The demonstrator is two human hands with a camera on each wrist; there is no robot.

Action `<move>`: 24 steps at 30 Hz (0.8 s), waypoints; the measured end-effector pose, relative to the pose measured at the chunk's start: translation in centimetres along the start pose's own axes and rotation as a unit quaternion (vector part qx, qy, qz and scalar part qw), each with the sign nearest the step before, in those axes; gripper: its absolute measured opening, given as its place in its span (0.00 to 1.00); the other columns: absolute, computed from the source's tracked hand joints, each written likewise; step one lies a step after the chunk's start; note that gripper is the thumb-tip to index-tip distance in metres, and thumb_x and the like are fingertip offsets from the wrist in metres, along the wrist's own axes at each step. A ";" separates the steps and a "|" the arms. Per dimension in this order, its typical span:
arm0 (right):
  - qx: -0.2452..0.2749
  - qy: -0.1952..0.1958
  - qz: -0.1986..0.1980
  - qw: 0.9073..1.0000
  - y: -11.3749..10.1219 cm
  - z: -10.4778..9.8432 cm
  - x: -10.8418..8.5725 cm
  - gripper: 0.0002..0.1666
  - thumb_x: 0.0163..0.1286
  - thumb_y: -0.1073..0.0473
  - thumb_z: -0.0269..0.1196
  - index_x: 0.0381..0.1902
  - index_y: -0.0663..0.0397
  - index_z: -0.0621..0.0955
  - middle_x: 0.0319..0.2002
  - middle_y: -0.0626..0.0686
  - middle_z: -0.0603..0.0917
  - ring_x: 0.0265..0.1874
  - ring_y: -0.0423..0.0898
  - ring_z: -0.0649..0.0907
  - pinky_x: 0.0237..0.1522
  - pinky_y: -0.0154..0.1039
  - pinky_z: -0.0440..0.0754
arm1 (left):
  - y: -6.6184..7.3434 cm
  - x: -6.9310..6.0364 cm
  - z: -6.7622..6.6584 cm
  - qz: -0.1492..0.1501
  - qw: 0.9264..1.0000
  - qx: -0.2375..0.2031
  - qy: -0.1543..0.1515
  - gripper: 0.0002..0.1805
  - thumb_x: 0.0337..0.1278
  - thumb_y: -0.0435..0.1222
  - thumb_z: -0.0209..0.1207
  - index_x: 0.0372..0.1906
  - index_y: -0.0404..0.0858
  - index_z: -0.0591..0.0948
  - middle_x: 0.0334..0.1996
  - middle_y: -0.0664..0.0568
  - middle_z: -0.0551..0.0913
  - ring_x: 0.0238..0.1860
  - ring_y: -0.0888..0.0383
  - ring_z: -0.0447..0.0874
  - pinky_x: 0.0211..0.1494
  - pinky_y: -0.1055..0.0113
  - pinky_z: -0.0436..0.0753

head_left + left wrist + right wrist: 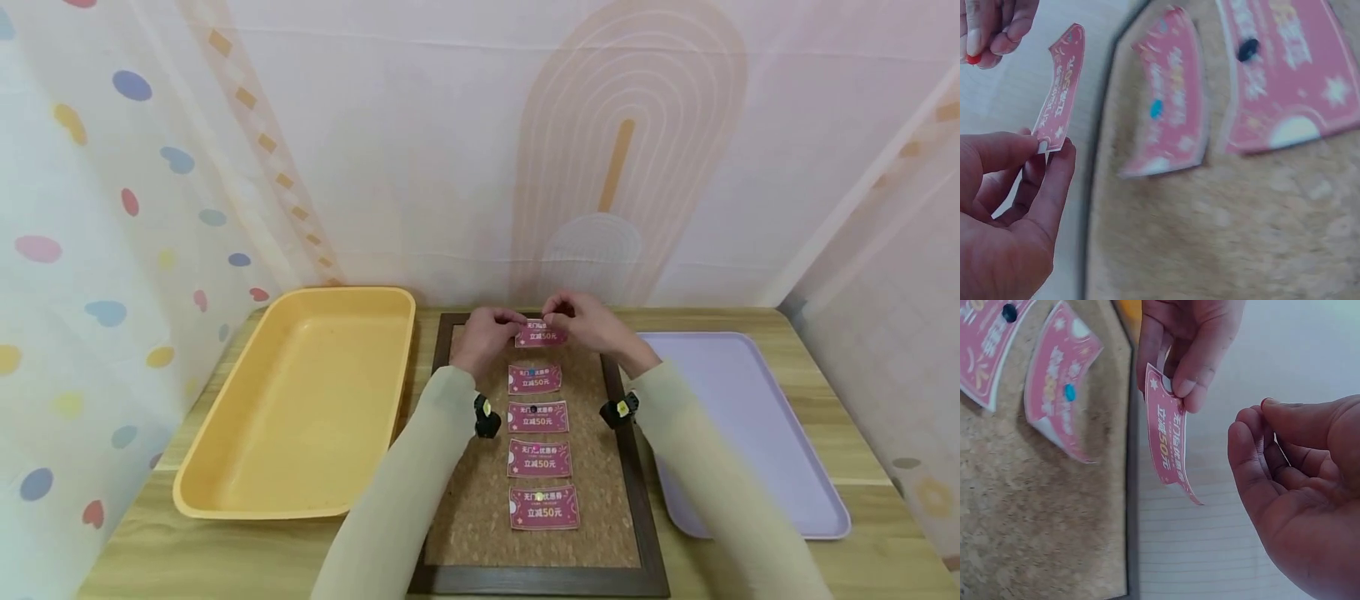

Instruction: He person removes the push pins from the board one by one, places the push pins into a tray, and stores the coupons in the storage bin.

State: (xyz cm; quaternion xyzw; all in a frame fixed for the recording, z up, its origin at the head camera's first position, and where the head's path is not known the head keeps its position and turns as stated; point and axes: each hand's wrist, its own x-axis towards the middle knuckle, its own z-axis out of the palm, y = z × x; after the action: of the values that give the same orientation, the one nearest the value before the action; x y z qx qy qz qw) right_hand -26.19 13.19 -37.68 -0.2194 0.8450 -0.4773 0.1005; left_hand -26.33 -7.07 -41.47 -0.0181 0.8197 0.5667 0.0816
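A pink coupon (1063, 87) is pinched at one end between the thumb and fingers of my left hand (487, 337), over the far end of a framed corkboard (480, 525). My right hand (588, 323) pinches a small red pushpin (972, 60) beside the coupon, apart from it in the wrist views. Only a red edge of the pin shows at the thumb in the right wrist view. Down the board hang several like coupons in a column, each with a pin: blue pin (532, 372), black pin (533, 409), pink pin (536, 448), yellow pin (539, 497).
A deep yellow tray (405, 367) stands left of the corkboard on the wooden table (885, 550). On the right lies a shallow lilac tray (735, 417), partly behind my right forearm. A patterned curtain (420, 150) hangs behind the table.
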 end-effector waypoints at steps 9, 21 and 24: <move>0.002 0.025 -0.030 0.999 -1.8 -1.3 -1.3 0.10 0.81 0.62 0.57 0.49 0.66 0.80 0.41 0.64 0.83 0.41 0.61 0.81 0.42 0.42 0.77 | 2.7 -0.6 -1.3 0.007 1.000 -0.013 -0.011 0.11 0.76 0.32 0.56 0.51 0.32 0.86 0.53 0.41 0.84 0.53 0.43 0.83 0.63 0.48 0.79; 0.004 0.051 -0.047 0.998 -2.9 -2.3 -3.0 0.10 0.80 0.62 0.58 0.48 0.65 0.80 0.41 0.60 0.85 0.38 0.48 0.82 0.42 0.37 0.80 | 4.3 -1.9 -3.4 0.027 0.998 -0.040 -0.032 0.11 0.74 0.31 0.57 0.52 0.32 0.86 0.54 0.43 0.84 0.55 0.47 0.84 0.61 0.56 0.82; 0.002 0.053 -0.050 0.997 -2.9 -2.3 -3.4 0.10 0.80 0.61 0.59 0.48 0.64 0.81 0.42 0.59 0.85 0.39 0.48 0.81 0.42 0.37 0.79 | 4.6 -2.2 -3.7 0.033 0.998 -0.044 -0.032 0.11 0.74 0.30 0.57 0.52 0.30 0.85 0.54 0.41 0.84 0.55 0.47 0.84 0.60 0.57 0.82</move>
State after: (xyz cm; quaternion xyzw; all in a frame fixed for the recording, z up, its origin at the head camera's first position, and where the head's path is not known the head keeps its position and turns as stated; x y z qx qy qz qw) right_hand -23.23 15.26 -34.13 -0.2352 0.8361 -0.4945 0.0324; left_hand -25.17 -9.06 -35.61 0.0236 0.7909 0.6052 0.0877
